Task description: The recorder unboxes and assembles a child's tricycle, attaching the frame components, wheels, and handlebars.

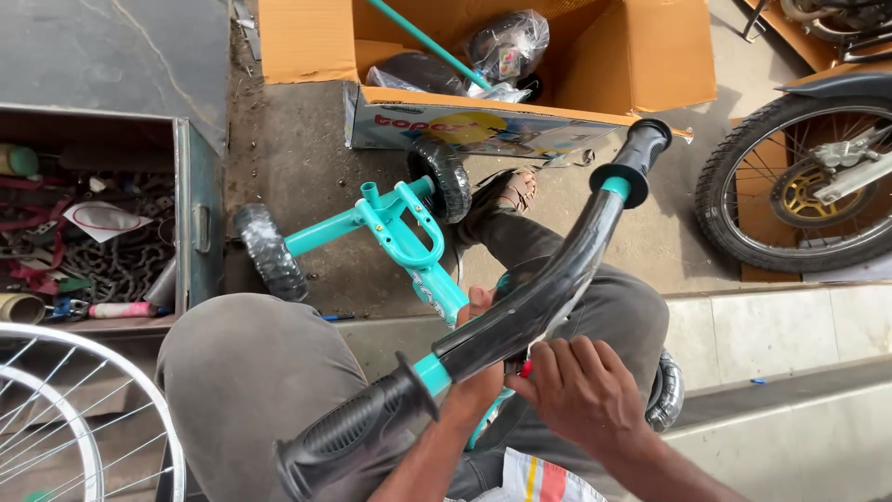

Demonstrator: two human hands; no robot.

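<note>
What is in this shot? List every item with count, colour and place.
Handlebar: one, black wrapped, teal ends, across the lap.
Grips: two, black, on the handlebar ends.
Small bike frame: one, teal, on the ground ahead.
Small wheels: two, black, on the frame's rear axle.
Cardboard box: one, brown, open, top centre, holding bagged parts.
Toolbox: one, grey metal, left, with chains and tools.
Spoked rims: two, silver, bottom left.
Motorbike wheel: one, black tyre, right.
Sandalled foot: one, by the box.
Left hand: under the handlebar's middle.
Right hand: at the handlebar's middle, fingers at a small red part.
</note>
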